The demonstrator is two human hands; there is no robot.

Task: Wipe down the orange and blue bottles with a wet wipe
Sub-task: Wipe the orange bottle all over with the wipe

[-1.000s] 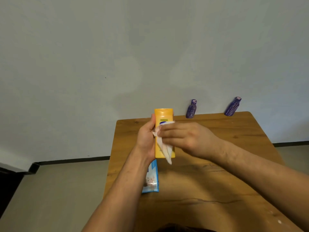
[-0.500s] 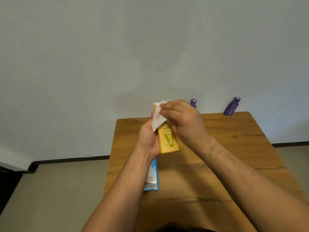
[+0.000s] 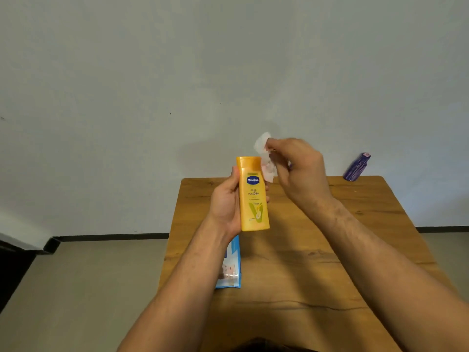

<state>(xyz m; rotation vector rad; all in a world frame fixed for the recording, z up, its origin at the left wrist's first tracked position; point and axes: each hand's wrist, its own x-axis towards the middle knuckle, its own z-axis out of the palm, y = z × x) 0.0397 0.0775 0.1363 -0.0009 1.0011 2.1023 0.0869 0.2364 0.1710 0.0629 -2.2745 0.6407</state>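
Right hand (image 3: 297,171) has lifted the wipe (image 3: 265,158), pinched in its fingers, off the orange bottle (image 3: 253,196), which my left hand (image 3: 227,204) grips upright above the table (image 3: 355,250); I judge 1 bottle nearly done, the blue one (image 3: 356,166) waits at the far edge

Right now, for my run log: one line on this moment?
left hand: holds orange bottle upright | right hand: wet wipe lifted off
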